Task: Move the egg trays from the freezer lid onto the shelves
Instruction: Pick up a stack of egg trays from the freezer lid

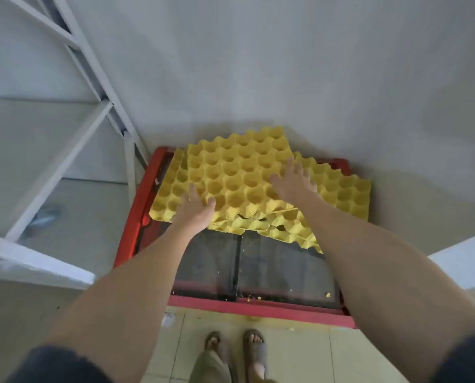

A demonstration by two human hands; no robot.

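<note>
Yellow dimpled trays (239,172), torn-edged, sprawl across the lid's (258,309) twelve o'clock; left hand (196,207) and right hand (293,183) press them, fingers spread.

Yellow egg trays (239,175) — askew on freezer lid (258,266)

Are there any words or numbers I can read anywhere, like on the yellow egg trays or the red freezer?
No, there are none to read.
Egg trays: plain yellow, no print.
Freezer lid: dark glass in a red frame, only crumbs on it.
Shelves: bare white metal.
Wall: blank.
Left hand and right hand lie on the top tray and cover part of it.
</note>
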